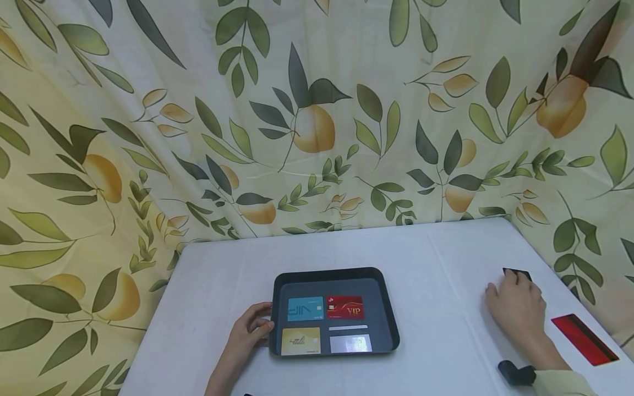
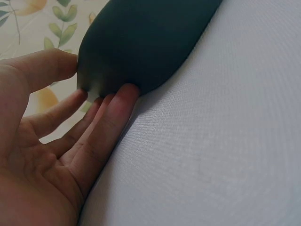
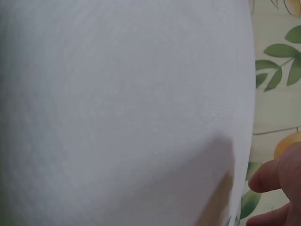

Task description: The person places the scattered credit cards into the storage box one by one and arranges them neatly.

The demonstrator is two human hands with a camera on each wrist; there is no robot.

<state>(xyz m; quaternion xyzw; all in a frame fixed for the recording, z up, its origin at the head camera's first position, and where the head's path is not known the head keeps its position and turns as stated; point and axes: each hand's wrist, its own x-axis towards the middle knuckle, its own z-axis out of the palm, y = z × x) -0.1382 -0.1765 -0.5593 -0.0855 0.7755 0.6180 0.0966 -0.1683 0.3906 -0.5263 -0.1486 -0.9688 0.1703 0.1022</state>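
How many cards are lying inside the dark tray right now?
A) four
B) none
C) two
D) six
A: the head view shows four cards in the tray: a blue card, a red VIP card, a yellow card and a silvery card; the left hand touches the tray's edge.

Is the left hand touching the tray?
Touching. The left wrist view shows the left hand with thumb and fingertips against the dark tray edge.
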